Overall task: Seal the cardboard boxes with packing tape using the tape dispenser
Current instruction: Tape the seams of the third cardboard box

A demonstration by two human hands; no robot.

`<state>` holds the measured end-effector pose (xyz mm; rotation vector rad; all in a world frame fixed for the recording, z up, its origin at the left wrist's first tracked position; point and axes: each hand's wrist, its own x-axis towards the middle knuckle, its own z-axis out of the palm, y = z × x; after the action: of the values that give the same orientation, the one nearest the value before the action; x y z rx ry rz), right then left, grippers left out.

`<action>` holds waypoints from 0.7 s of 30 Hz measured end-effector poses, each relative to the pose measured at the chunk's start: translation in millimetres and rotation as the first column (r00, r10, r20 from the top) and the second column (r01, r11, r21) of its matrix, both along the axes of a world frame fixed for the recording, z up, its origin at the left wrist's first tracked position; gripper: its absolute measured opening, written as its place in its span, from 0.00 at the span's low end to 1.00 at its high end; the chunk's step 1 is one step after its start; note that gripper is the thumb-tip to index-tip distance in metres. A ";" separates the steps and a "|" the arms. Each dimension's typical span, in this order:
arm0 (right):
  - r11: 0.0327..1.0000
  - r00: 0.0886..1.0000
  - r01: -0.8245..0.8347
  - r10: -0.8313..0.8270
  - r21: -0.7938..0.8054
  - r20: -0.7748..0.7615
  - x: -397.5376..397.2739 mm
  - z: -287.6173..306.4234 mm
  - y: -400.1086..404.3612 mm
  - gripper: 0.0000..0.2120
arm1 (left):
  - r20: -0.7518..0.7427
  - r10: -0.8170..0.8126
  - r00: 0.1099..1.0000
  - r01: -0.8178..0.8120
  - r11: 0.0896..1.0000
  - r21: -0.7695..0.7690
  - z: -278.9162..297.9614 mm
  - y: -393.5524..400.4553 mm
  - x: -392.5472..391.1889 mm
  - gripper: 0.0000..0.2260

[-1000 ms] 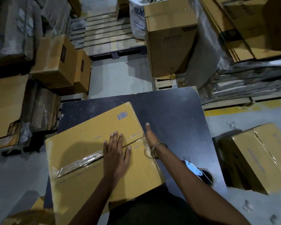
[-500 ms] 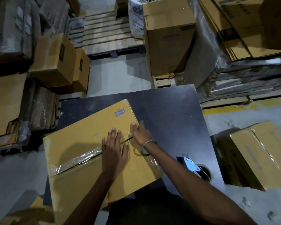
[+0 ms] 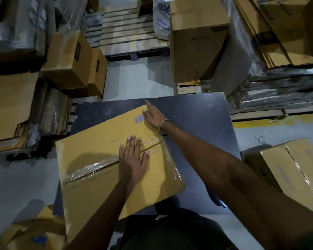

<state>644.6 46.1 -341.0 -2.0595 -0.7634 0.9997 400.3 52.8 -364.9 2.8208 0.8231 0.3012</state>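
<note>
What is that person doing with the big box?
A person is closing up a cardboard box on a dark table. The left hand lies flat on the taped seam in the middle, where clear tape already runs along the flaps. The right hand reaches to the box's far corner with straight fingers. Neither hand holds the tape dispenser, which is mostly hidden under the right arm.

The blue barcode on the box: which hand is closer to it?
Right. The right hand lies flat beside the barcode; the left hand presses the box seam farther down.
</note>
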 end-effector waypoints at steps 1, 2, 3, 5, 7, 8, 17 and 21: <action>1.000 0.999 -0.009 0.008 -0.029 -0.041 5.4 2.1 -1.4 0.31 | -0.021 0.005 1.000 -0.005 1.000 0.012 0.4 -0.4 0.2 0.28; 0.997 0.997 -0.020 0.015 -0.072 -0.079 7.9 6.8 -5.2 0.32 | -0.043 0.008 0.999 -0.007 1.000 0.024 0.3 -1.4 0.2 0.28; 0.992 0.994 -0.035 0.022 -0.119 -0.107 7.0 13.0 -11.9 0.33 | -0.061 0.012 0.998 -0.010 0.999 0.033 -0.1 -2.2 0.8 0.29; 0.983 0.989 -0.043 0.016 -0.179 -0.145 -9.1 18.6 -34.7 0.34 | -0.104 0.023 0.994 -0.019 0.999 0.038 -1.7 -3.0 1.8 0.30; 0.978 0.996 0.037 -0.053 -0.207 -0.075 -44.4 13.2 -68.1 0.32 | -0.132 0.041 0.990 -0.034 0.998 0.058 -4.1 -3.7 2.5 0.30; 0.974 0.995 0.094 -0.100 -0.208 -0.019 -66.9 11.3 -87.3 0.30 | -0.136 0.050 0.989 -0.042 0.997 0.060 -5.0 -4.0 3.4 0.30; 0.896 0.866 0.310 -0.127 -0.319 0.484 -137.9 8.1 -143.1 0.29 | -0.167 0.045 0.985 -0.043 0.999 0.013 -0.3 -0.4 17.9 0.31; 0.895 0.808 0.323 -0.092 -0.306 0.582 -64.6 6.6 -130.8 0.27 | -0.167 -0.032 0.985 0.002 0.984 -0.177 9.7 14.5 68.2 0.33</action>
<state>580.0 -84.7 -334.5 -2.7817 -0.6145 0.4315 468.5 67.2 -355.2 2.7120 0.8145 -0.0147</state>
